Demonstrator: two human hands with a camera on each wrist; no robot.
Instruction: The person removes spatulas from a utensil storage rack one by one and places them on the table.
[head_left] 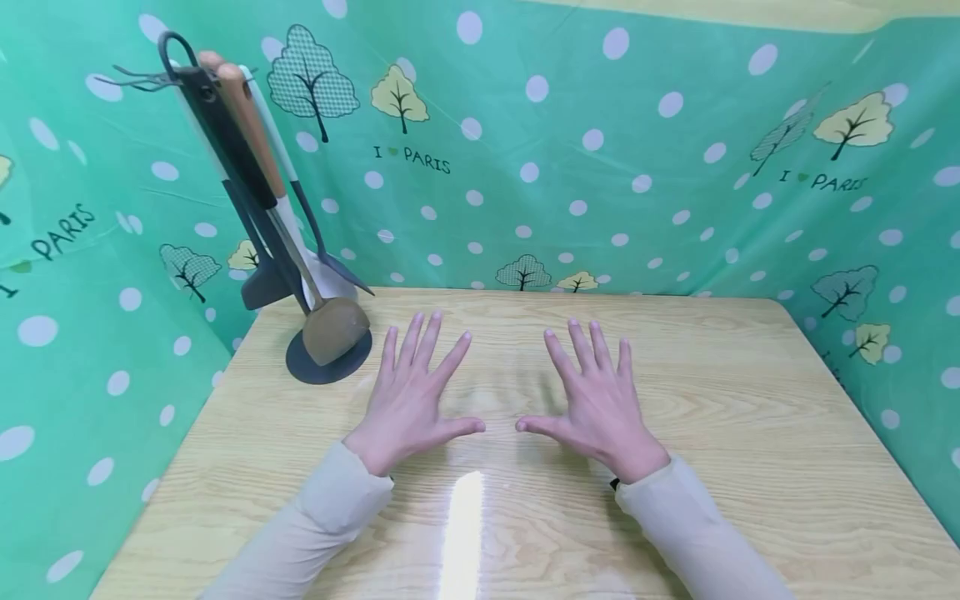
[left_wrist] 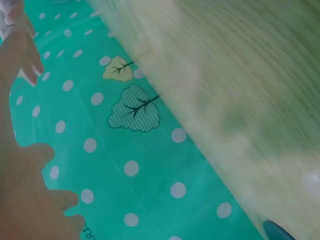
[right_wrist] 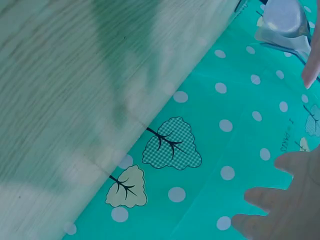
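My left hand is held over the wooden table with its fingers spread, palm down and holding nothing. To its right, my right hand mirrors it, fingers also spread and nothing in them. The two thumbs point at each other with a gap between them. Left of and beyond the left hand, a utensil stand with a dark round base carries several kitchen tools. In front hangs a ladle with a black handle; behind it are a wooden-handled white tool and dark-headed turners, partly hidden.
The wooden table reflects a bright strip of light near its front. A green dotted curtain with printed trees hangs along the back and both sides. Dark hooks stick out from the top of the stand.
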